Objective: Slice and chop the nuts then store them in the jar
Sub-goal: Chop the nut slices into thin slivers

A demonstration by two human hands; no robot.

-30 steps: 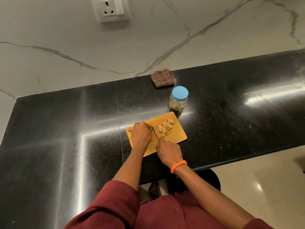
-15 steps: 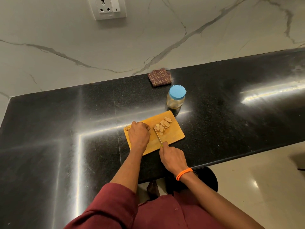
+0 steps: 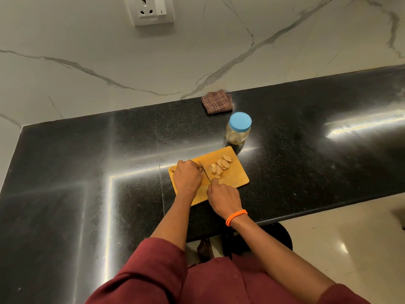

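Setting: a black polished desk [image 3: 306, 150] below a veined marble wall, a wall socket [image 3: 153, 9] high above.
Board: a wooden cutting board [image 3: 236, 178] lies near the desk's front edge, close enough to work on.
Left hand [image 3: 187, 177]: curled down over the board's left end, apparently pinning a nut; the nut itself is hidden, so the grip cannot be confirmed.
Right hand [image 3: 223, 198]: clenched round the handle of a knife [image 3: 205, 174], blade just beside the left knuckles, ready to slice.
Nuts: sliced nuts [image 3: 220, 166] lie grouped toward the board's far right corner, clear of the blade.
Jar: a jar [image 3: 237, 133] with its blue lid [image 3: 240, 121] on stands just behind the board, ready for filling.
Cloth: a checked cloth [image 3: 217, 102] rests at the desk's back edge.
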